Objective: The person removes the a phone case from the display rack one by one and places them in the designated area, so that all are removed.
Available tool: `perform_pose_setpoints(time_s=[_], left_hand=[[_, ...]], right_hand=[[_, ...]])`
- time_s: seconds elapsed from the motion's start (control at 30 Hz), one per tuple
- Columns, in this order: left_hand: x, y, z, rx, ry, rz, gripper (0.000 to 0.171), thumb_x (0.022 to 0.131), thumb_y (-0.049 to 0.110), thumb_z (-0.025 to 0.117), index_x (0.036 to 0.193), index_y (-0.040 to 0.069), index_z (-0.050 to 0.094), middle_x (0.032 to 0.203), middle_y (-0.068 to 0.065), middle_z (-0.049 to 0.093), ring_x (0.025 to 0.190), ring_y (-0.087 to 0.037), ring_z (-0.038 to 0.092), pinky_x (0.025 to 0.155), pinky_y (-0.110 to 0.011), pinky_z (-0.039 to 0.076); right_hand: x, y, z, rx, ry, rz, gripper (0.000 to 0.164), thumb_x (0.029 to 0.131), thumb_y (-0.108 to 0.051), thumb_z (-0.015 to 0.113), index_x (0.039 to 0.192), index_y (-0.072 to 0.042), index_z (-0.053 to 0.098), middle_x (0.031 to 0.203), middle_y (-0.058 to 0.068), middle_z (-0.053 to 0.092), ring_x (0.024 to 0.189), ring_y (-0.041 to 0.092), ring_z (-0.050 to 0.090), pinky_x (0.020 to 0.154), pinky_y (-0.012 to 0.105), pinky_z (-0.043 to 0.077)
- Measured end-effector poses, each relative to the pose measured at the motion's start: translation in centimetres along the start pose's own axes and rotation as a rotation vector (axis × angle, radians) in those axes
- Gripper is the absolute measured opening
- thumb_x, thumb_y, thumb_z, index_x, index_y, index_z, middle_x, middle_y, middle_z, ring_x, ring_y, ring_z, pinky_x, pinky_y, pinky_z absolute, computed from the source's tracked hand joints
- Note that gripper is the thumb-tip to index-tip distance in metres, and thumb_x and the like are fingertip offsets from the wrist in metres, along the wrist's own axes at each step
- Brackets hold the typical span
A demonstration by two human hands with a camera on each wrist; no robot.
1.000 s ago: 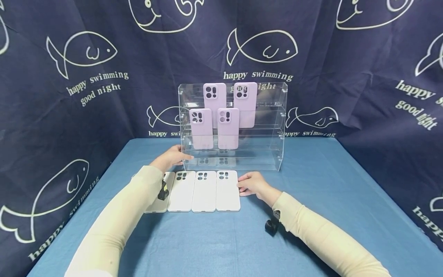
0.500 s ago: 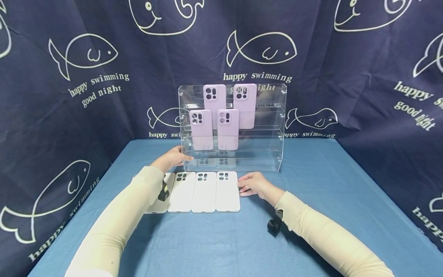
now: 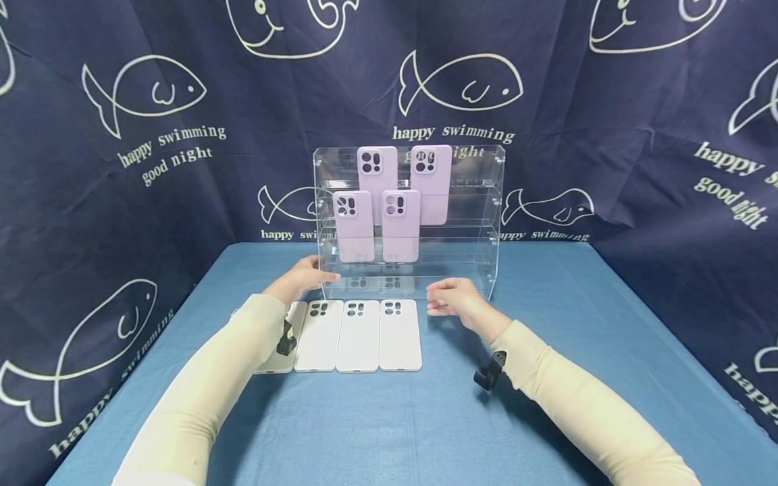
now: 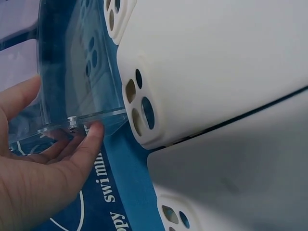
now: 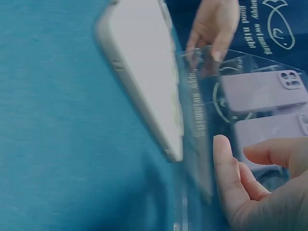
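Observation:
A clear acrylic display stand (image 3: 460, 251) with stepped tiers stands at the back of the table. My left hand (image 3: 302, 277) holds its lower left side; in the left wrist view the thumb and fingers (image 4: 85, 151) lie on either side of the clear panel. Several white phone cases (image 3: 400, 341) lie side by side in front of the stand, camera cutouts toward it; my left sleeve partly covers the leftmost. My right hand (image 3: 460, 301) is in the air near the stand's lower right front, thumb and fingers apart with nothing between them, just right of the rightmost white case.
Several purple phone cases (image 3: 401, 233) lean on the stand's upper tiers, toward its left and middle. A blue cloth (image 3: 377, 432) covers the table. Behind hangs a dark blue fish-print curtain (image 3: 340, 121). Small black wrist cameras (image 3: 488, 371) sit at both cuffs.
My right hand has come off the right edge of the rightmost white case and moved up and right toward the stand. My left hand stays on the stand.

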State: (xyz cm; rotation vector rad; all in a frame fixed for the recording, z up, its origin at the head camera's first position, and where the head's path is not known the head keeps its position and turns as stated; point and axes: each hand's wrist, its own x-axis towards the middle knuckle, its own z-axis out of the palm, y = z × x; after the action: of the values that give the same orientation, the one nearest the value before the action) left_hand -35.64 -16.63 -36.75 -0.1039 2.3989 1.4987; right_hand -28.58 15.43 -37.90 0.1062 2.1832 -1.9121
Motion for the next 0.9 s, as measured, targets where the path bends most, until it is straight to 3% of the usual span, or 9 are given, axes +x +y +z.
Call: perform_pose_setpoints(time_s=[0.13,0.27,0.47,0.67,0.9], left_hand=[[-0.1,-0.1,0.0,-0.013,0.004,0.003,0.085,0.090,0.015,0.069,0.153,-0.001,0.015,0.155,-0.022,0.028,0.140,-0.036,0.036,0.117,-0.043,0.036],[-0.1,-0.2,0.0,-0.016,0.010,0.005,0.084,0.090,0.016,0.069,0.153,0.000,0.016,0.155,-0.021,0.028,0.140,-0.035,0.036,0.116,-0.042,0.037],[-0.1,-0.3,0.0,-0.016,0.015,-0.002,0.084,0.090,0.017,0.070,0.153,0.001,0.017,0.155,-0.020,0.027,0.140,-0.035,0.037,0.116,-0.042,0.038],[0.0,-0.4,0.1,-0.017,0.022,-0.008,0.085,0.089,0.017,0.070,0.153,0.001,0.017,0.155,-0.020,0.028,0.139,-0.036,0.038,0.115,-0.043,0.038],[-0.1,-0.3,0.1,-0.004,0.024,-0.007,0.083,0.090,0.017,0.070,0.153,0.001,0.018,0.155,-0.021,0.028,0.138,-0.037,0.040,0.114,-0.043,0.039]], right_hand=[[0.1,-2.1,-0.4,0.020,0.024,-0.047,0.034,0.092,0.003,0.058,0.124,0.013,0.054,0.088,0.011,0.066,0.069,0.012,0.068,0.078,0.030,0.062],[0.2,-4.3,-0.6,0.037,0.046,-0.103,0.035,0.093,0.002,0.058,0.126,0.013,0.053,0.082,0.003,0.066,0.070,0.012,0.070,0.079,0.030,0.062],[0.5,-6.8,-0.6,0.007,0.090,-0.159,0.034,0.093,-0.002,0.060,0.125,0.009,0.055,0.098,0.009,0.066,0.077,0.013,0.069,0.083,0.029,0.061],[1.0,-8.0,-0.4,-0.002,0.113,-0.164,0.035,0.094,-0.007,0.061,0.127,0.006,0.056,0.123,0.018,0.062,0.109,0.028,0.065,0.089,0.027,0.059],[1.7,-9.2,0.0,0.008,0.138,-0.207,0.036,0.093,-0.007,0.062,0.127,0.006,0.057,0.127,0.022,0.059,0.118,0.032,0.060,0.094,0.028,0.057]])
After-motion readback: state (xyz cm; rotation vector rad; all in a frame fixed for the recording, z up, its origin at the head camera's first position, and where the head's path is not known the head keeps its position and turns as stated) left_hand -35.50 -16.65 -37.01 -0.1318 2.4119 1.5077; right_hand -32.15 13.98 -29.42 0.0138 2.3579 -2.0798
